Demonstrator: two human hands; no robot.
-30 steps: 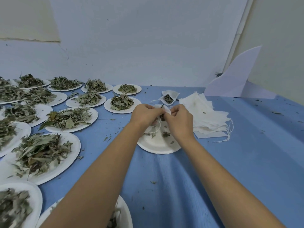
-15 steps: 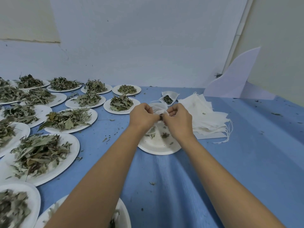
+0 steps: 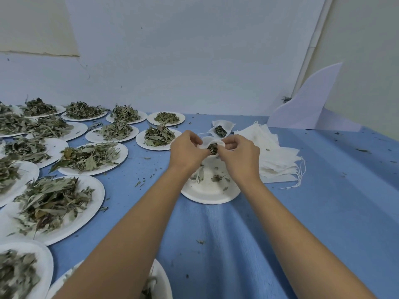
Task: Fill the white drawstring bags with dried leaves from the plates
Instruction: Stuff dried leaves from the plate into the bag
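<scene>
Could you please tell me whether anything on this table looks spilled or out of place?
Yes: leaf crumbs lie scattered on the blue tablecloth, off the plates, mostly left of the nearly empty plate. The stack of empty bags is fanned untidily.

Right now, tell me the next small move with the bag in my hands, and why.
Probably pull the drawstring bag shut. The left hand and right hand pinch its mouth above the plate, which holds only scraps, and dried leaves already fill the opening.
</scene>
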